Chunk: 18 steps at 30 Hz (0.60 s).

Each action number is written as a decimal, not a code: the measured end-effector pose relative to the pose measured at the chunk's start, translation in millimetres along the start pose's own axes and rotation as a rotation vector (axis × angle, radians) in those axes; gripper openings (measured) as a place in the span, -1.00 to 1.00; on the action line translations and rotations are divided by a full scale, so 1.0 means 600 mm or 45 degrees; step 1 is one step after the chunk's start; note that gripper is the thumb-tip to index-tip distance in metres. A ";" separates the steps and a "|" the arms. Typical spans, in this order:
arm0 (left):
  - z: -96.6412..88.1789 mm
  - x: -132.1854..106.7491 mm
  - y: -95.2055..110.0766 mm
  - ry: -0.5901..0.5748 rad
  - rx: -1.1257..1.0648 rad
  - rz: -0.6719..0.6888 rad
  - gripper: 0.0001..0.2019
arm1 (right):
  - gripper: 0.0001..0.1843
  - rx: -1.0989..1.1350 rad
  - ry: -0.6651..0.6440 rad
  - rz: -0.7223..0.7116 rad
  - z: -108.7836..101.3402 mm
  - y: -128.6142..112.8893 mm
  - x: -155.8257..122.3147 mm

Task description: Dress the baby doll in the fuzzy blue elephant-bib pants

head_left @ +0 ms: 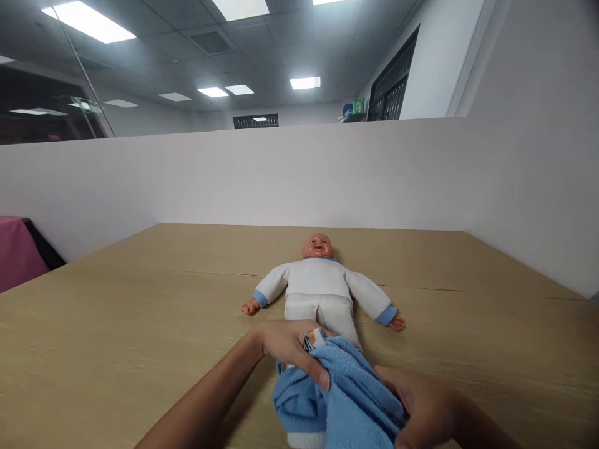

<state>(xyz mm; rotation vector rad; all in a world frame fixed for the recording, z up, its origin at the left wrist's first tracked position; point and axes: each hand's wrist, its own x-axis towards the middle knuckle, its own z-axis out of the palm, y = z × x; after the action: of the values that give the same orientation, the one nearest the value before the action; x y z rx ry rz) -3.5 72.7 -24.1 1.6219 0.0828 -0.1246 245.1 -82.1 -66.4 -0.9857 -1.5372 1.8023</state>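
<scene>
A baby doll (319,280) lies on its back on the table, head away from me, in a white top with blue cuffs, its arms spread. Light-blue fuzzy pants (349,386) are bunched around its lower legs, a label showing at the waistband. My left hand (297,346) grips the pants near that label, thumb over the blue cloth and fingers behind it. On the right side, my right hand (416,399) is closed on the pants' edge. The doll's feet are hidden by the cloth.
The wood-toned table (140,324) meets a low white partition (299,178) behind the doll and a white wall (538,187) on the right. At the far left sits a pink thing with a black edge (21,252).
</scene>
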 end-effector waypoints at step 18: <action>-0.003 -0.003 -0.013 0.001 -0.101 0.036 -0.52 | -0.01 0.318 -0.014 -0.176 0.032 -0.026 0.025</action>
<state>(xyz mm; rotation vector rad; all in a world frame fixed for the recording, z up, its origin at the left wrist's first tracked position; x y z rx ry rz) -6.4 74.8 -31.2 1.5434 0.0644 -0.0980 220.3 -78.2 -52.3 -0.7338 -1.3127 1.8483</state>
